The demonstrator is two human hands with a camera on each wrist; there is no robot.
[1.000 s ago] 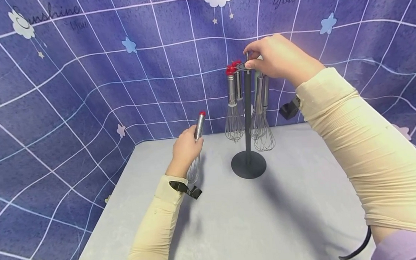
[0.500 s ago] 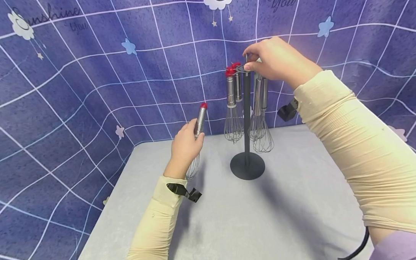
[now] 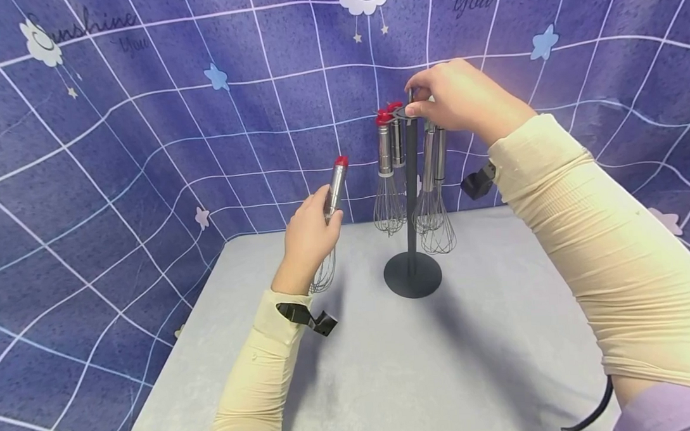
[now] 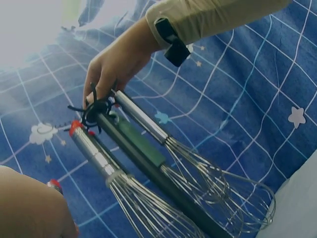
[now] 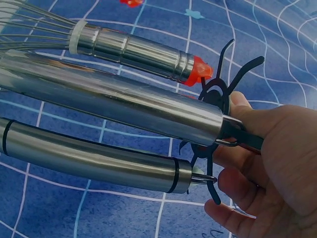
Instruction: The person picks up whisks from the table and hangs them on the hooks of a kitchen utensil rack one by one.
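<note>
My left hand [image 3: 310, 242] grips a steel whisk [image 3: 336, 185] by its handle, red-capped end up and wire loops down, left of a dark whisk stand [image 3: 412, 207]. At the stand's top, my right hand [image 3: 460, 96] pinches the stub above the ring of hooks [image 5: 218, 91]. Two red-capped whisks [image 3: 384, 151] hang on the stand's left side. On its right hang steel-handled utensils [image 5: 114, 104], with a green handle [image 4: 141, 144] among them in the left wrist view. In that view the left hand hides most of its own whisk.
The stand's round base [image 3: 412, 283] sits on a pale grey tabletop [image 3: 384, 366]. A blue gridded cloth [image 3: 176, 132] hangs behind and at the left. Near the lower right lies a black cable [image 3: 594, 416].
My left hand has lifted its whisk a little; the red end is higher and slightly further right. My right hand stays on the stand's top.
</note>
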